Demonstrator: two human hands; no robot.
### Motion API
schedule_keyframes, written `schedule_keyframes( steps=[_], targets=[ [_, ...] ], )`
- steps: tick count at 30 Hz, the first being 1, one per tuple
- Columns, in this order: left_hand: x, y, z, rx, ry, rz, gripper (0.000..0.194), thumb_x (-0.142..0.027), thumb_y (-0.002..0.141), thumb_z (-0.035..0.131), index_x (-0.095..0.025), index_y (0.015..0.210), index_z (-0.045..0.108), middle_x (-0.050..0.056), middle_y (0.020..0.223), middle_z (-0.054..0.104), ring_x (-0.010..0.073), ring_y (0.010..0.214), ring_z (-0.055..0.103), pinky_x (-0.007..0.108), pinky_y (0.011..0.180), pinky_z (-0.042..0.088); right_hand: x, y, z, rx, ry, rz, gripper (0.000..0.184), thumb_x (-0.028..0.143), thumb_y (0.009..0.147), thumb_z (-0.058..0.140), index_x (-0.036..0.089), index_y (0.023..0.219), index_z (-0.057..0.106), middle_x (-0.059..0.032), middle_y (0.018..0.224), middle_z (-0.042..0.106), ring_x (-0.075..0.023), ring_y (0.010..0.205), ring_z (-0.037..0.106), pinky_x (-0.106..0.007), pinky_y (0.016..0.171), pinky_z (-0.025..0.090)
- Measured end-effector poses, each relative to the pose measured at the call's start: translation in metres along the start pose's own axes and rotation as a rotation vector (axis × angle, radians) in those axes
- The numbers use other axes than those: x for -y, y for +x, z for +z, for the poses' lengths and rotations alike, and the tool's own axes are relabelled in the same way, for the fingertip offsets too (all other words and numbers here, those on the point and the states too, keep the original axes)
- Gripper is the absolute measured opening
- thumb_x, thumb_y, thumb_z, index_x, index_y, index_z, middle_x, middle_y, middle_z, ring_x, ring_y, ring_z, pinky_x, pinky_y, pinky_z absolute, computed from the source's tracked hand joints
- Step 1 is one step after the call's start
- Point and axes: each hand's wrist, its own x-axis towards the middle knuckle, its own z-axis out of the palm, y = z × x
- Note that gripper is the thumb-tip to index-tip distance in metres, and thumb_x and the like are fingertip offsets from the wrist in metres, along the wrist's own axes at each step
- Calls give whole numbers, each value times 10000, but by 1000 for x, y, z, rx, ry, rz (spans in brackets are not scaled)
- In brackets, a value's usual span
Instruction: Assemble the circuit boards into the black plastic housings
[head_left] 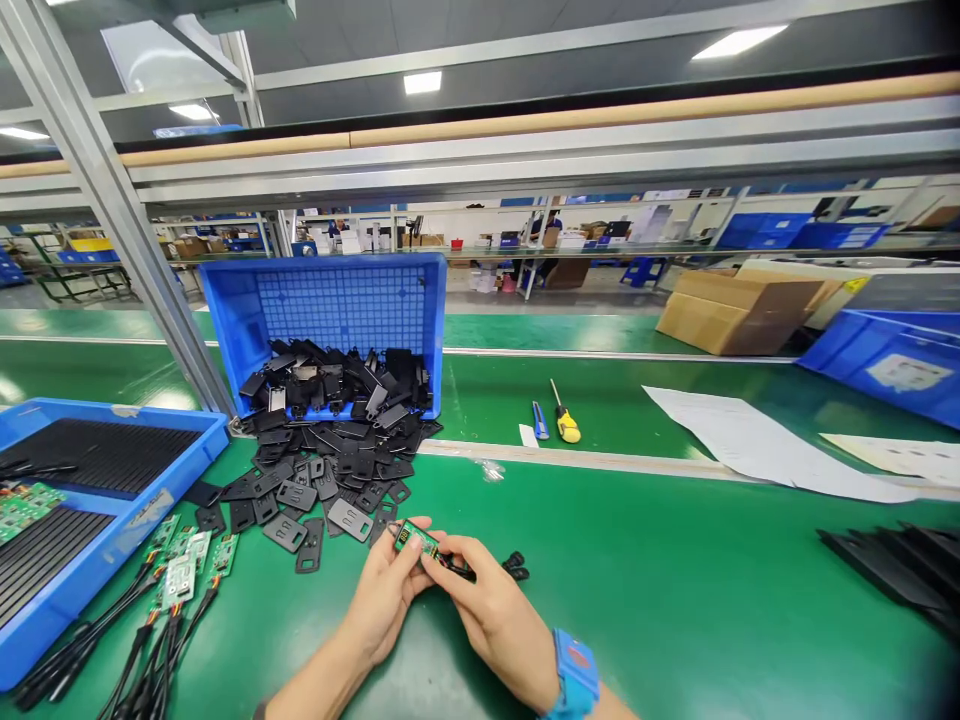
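Note:
Both my hands meet low in the middle of the green bench, pinching one small green circuit board (417,541) with a tiny display on it. My left hand (385,592) grips its left end with closed fingers. My right hand (489,610), a blue band on its wrist, holds the right end, where black wires (516,567) trail off onto the mat. Just beyond my fingers lies a spill of black plastic covers (330,480) pouring out of a tipped blue crate (330,305).
A blue tray (112,520) with black ribbed inserts sits at the left, with several wired green boards (180,560) beside it. A yellow-handled screwdriver (564,415) and blue knife (540,420) lie farther back. White sheets (757,440), black trays (900,565), cardboard boxes (731,310).

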Motion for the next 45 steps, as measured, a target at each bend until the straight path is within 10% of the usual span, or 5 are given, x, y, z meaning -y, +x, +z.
schedule_keyframes(
  steps=[7, 12, 24, 33, 45],
  targets=[
    [5, 2, -2, -156, 185, 105, 304, -377, 855, 601, -157, 1034, 492, 123, 1000, 677, 256, 945, 652, 349, 782, 525, -3, -1, -1, 26, 135, 399, 63, 227, 859, 608, 194, 888, 563, -23, 842, 572, -147, 698, 547, -245, 634, 459],
    [4, 0, -2, -160, 220, 142, 332, -386, 843, 613, -170, 1040, 457, 133, 1002, 681, 266, 958, 651, 384, 816, 524, -6, 3, 0, 124, 206, 519, 298, 314, 860, 603, 179, 596, 579, 24, 590, 518, -120, 561, 448, -235, 544, 326],
    [9, -5, 2, -219, 155, 158, 342, -408, 837, 614, -189, 1050, 462, 127, 1045, 670, 266, 964, 647, 350, 756, 526, -11, 3, 18, 76, 671, 793, 413, 488, 797, 577, 126, 623, 673, -28, 540, 597, -123, 488, 489, -231, 505, 372],
    [-1, 0, 1, -190, 262, 100, 362, -403, 840, 601, -168, 1080, 467, 87, 911, 675, 190, 767, 656, 300, 709, 525, -3, 8, 10, 139, 342, 597, 338, 341, 833, 600, 151, 552, 598, 25, 519, 546, -99, 496, 444, -220, 491, 307],
    [9, 0, -2, 43, 779, 15, 167, -287, 829, 504, -165, 890, 600, 5, 649, 626, 110, 443, 517, 203, 441, 401, -16, 3, -2, -60, -171, -4, 184, 216, 947, 478, 217, 991, 657, -44, 794, 614, -160, 720, 542, -283, 638, 419]
  ],
)
